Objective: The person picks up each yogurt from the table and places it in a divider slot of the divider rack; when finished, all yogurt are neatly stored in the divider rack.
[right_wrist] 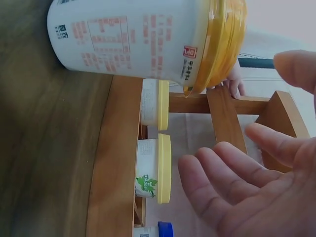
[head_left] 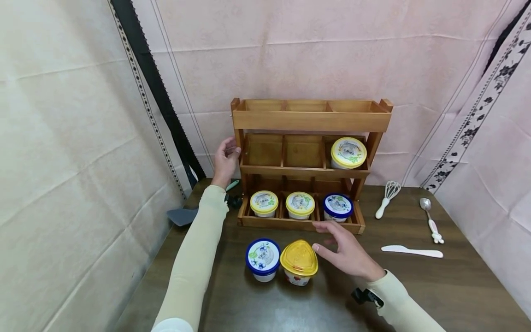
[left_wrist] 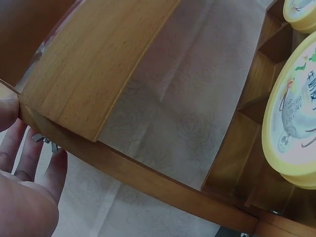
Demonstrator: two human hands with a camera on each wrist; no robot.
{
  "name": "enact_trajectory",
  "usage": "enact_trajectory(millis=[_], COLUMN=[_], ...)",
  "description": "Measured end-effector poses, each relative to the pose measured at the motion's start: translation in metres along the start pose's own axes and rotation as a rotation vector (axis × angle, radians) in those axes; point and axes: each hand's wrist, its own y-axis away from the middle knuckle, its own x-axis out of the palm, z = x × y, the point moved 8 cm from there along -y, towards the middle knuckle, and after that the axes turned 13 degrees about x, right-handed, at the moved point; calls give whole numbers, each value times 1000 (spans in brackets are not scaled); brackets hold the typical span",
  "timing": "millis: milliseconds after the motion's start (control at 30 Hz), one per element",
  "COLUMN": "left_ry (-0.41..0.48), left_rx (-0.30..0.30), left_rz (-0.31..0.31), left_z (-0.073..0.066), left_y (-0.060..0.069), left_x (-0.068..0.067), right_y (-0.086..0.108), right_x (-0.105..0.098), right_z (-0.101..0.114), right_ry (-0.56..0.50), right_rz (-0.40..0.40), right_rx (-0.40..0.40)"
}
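Note:
A three-tier wooden rack [head_left: 311, 121] stands on the table. My left hand [head_left: 226, 159] grips its left upright, thumb on one side and fingers on the other, as the left wrist view shows. My right hand [head_left: 346, 251] hovers with spread, lightly bent fingers just right of a cup with a domed yellow lid [head_left: 298, 260], apart from it and holding nothing. Beside that cup is a blue-lidded cup [head_left: 263, 258]. On the bottom tier sit two yellow-lidded cups, left [head_left: 264, 203] and middle [head_left: 300, 204], and a blue-lidded cup [head_left: 338, 206] at right. One yellow-lidded cup [head_left: 349, 153] leans in the middle tier's right compartment.
Right of the rack lie a whisk [head_left: 389, 198], a spoon [head_left: 431, 220] and a white knife [head_left: 412, 251]. A grey-bladed utensil [head_left: 181, 216] lies behind my left forearm. Cloth walls [head_left: 315, 60] surround the table [head_left: 290, 309].

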Motion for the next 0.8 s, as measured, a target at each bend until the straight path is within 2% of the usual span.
enact_trajectory(millis=[267,533,800], left_ry=[11,26,58], left_rx=[-27,-29,-26], left_rz=[2,9,21], left_z=[2,5,7], left_y=[1,-1,0], left_x=[0,0,-1], right_y=[10,11,11], right_x=[15,38,47], right_z=[2,-2,-1], right_ry=[11,-4,66], right_rz=[83,193,193], right_rx=[-81,-23,-4])
